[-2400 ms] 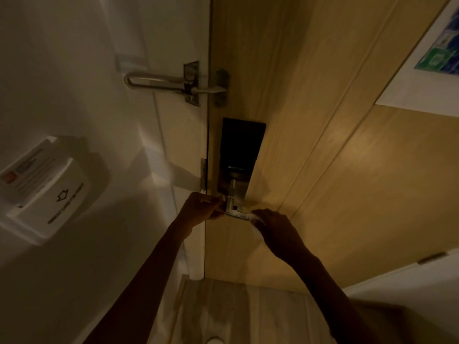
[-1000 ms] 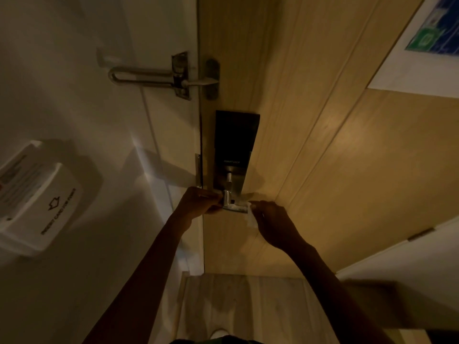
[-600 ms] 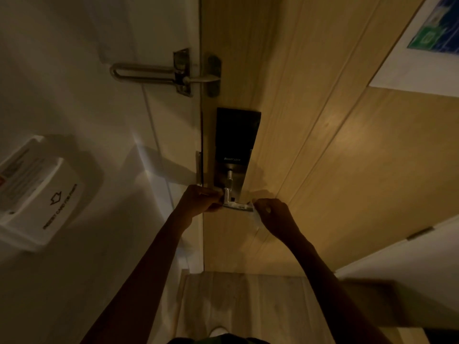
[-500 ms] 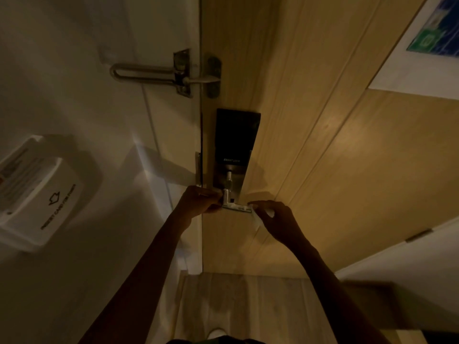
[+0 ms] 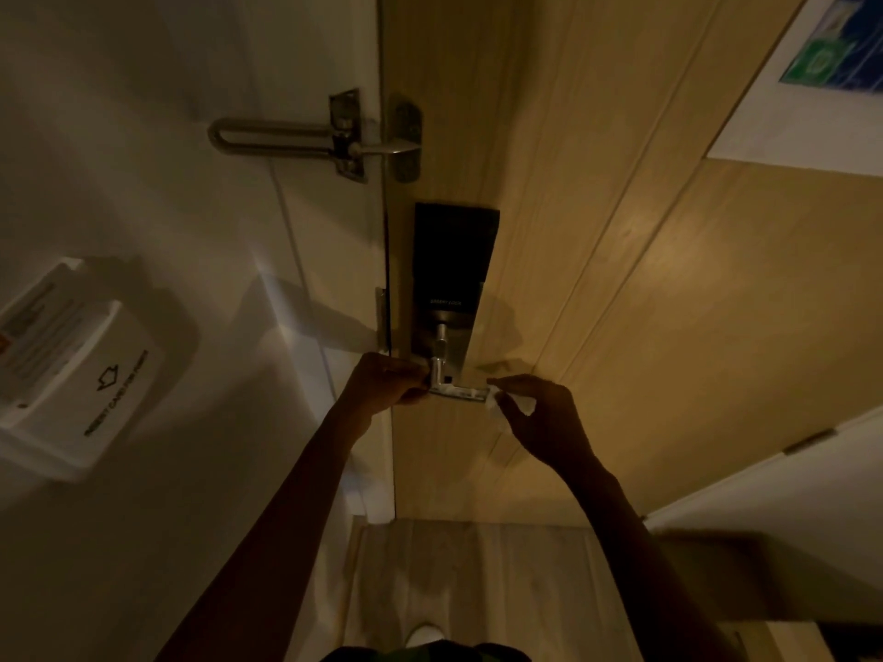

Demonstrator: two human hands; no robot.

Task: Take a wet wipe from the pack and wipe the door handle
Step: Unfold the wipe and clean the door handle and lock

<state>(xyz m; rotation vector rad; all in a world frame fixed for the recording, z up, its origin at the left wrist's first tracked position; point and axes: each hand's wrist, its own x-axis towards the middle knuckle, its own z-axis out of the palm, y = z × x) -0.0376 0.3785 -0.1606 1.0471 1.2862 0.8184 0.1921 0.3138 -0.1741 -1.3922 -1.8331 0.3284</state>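
A silver lever door handle (image 5: 458, 391) sticks out below a black smart lock plate (image 5: 451, 260) on a wooden door (image 5: 621, 279). My left hand (image 5: 387, 382) grips the handle's left end near the door edge. My right hand (image 5: 540, 415) pinches a small crumpled white wet wipe (image 5: 506, 403) against the handle's right tip. The wet wipe pack is not in view.
A metal swing-bar door guard (image 5: 315, 138) bridges the white frame and door above the lock. A white key-card holder (image 5: 71, 370) sits on the left wall. A framed notice (image 5: 822, 74) hangs at upper right. Wooden floor (image 5: 478, 585) lies below.
My right hand with the wipe has slid along the handle to its right tip and its fingers have spread a little. My left hand has stayed on the handle's left end.
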